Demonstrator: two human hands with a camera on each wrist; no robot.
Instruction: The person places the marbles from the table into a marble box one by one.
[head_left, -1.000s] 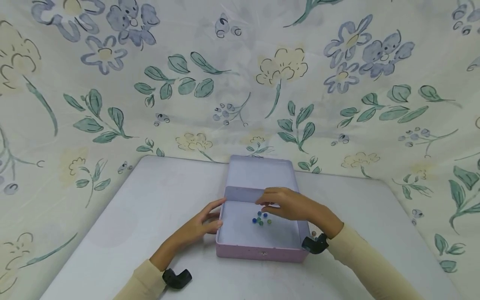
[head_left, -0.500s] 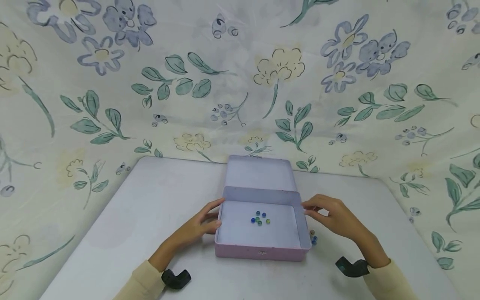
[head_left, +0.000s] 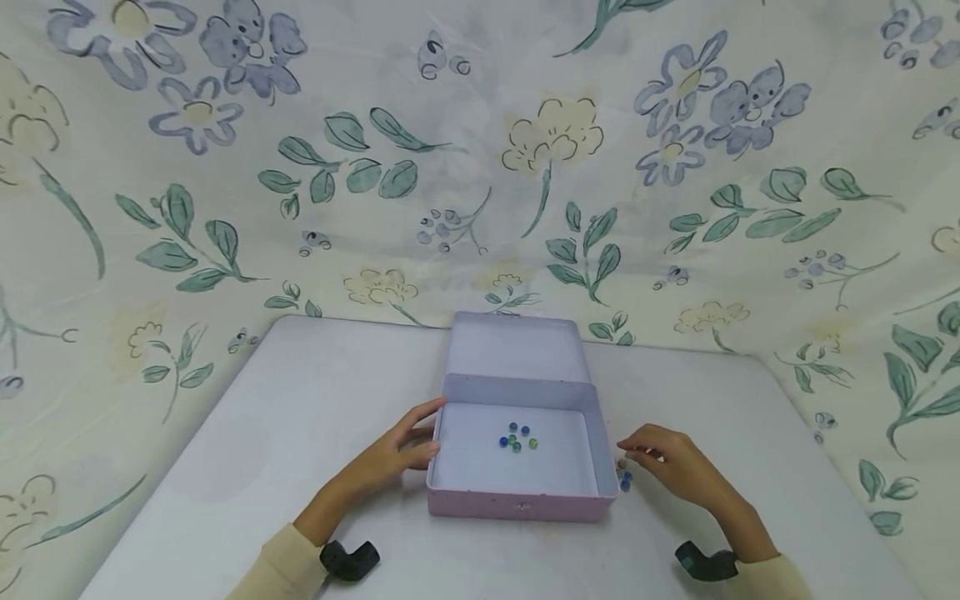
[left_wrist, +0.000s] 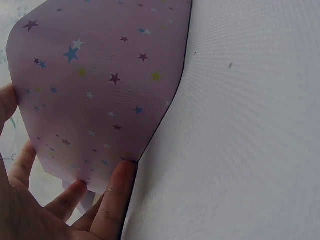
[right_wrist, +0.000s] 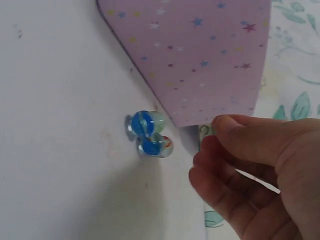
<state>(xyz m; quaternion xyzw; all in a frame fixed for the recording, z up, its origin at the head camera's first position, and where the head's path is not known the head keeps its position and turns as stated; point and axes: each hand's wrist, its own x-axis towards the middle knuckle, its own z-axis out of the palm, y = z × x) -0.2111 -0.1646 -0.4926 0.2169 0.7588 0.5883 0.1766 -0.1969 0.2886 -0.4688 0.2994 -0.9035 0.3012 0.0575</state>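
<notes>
A lilac tin box (head_left: pixel 517 502) stands open mid-table, its lid (head_left: pixel 516 346) leaning back. Several small marbles (head_left: pixel 516 437) lie together on its floor. My left hand (head_left: pixel 418 435) rests against the box's left wall with fingers straight; in the left wrist view its fingertips (left_wrist: pixel 117 175) touch the star-printed side (left_wrist: pixel 100 75). My right hand (head_left: pixel 636 455) hovers low just right of the box, fingers loosely curled and holding nothing I can see. Beside it, loose marbles (head_left: pixel 624 477) lie on the table; the right wrist view shows two blue ones (right_wrist: pixel 149 135) touching, close to my right hand (right_wrist: pixel 212 145).
The white table (head_left: pixel 300 400) has rounded far corners. A floral cloth (head_left: pixel 480 167) hangs close behind and around it. A black wrist mount sits on each forearm (head_left: pixel 348 558).
My right hand left the inside of the box, swung over its right wall and came down beside the loose marbles on the table. The left hand and box stayed put.
</notes>
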